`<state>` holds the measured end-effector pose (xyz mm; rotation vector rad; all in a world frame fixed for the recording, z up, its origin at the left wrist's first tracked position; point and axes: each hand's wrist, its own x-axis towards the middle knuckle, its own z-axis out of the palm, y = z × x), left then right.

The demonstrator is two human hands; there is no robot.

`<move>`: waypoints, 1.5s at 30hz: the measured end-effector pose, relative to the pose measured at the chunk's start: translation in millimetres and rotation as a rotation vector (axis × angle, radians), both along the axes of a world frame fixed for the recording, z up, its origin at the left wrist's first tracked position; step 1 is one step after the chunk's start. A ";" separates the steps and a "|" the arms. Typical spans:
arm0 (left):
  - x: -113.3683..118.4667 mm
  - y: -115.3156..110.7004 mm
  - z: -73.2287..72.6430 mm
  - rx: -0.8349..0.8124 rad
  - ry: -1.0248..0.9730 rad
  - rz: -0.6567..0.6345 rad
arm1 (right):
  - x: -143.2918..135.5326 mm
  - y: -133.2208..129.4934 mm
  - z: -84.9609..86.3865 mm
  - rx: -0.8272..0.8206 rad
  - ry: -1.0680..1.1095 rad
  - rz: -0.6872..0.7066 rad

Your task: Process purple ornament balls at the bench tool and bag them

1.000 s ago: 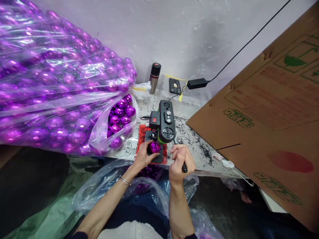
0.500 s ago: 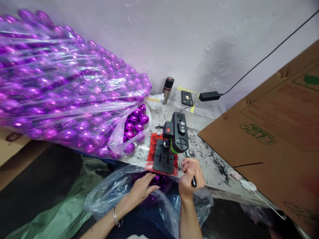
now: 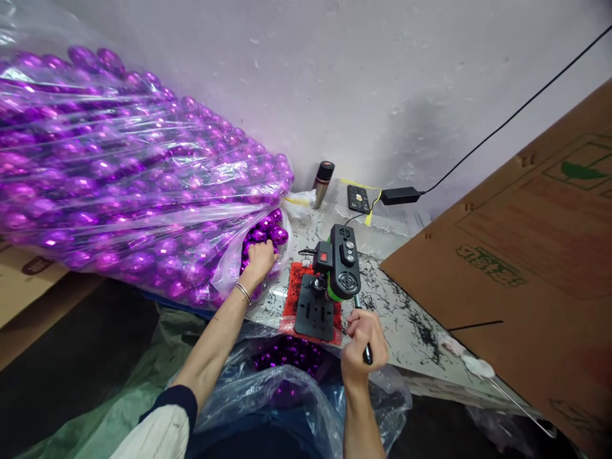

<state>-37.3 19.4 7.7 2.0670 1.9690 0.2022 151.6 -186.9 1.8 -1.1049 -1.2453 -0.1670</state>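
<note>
Lever (image 3: 368, 354) in right hand's grip; left hand (image 3: 261, 258) at purple balls (image 3: 279, 235), grip hidden, cannot tell.

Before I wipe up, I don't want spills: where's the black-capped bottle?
In the head view, the black-capped bottle is just above centre, near the wall, right of the bag of purple balls.

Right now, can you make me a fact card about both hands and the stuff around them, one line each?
Left hand: in the mouth of the big clear plastic bag, at the shiny purple faceted balls; grip hidden
Right hand: closed around a black-handled lever
Machine: black machine with green trim, at a flat black plate on a red mat
Back: black-capped cylindrical bottle, upright
Right side: big brown cardboard box
Front: second clear plastic bag, purple balls inside
</note>
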 end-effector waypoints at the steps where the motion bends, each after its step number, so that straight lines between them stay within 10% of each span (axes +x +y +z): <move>1: 1.6 -0.1 -0.8 -0.010 0.002 0.000 | 0.0 0.0 -0.4 0.005 -0.002 0.001; 7: -12.7 -6.5 -4.3 0.012 -0.101 0.023 | -0.2 -0.4 2.1 0.005 -0.032 0.012; 18: -40.0 -74.9 -26.3 0.050 -1.553 0.189 | -1.8 -0.9 3.5 -0.013 -0.011 0.010; 31: 37.0 -138.1 -57.1 -0.764 -1.989 0.508 | -2.5 -1.9 17.5 -0.038 -0.020 0.007; 45: 12.5 -151.3 -68.5 -0.586 -1.718 0.420 | -3.1 0.8 31.3 -0.038 0.010 0.024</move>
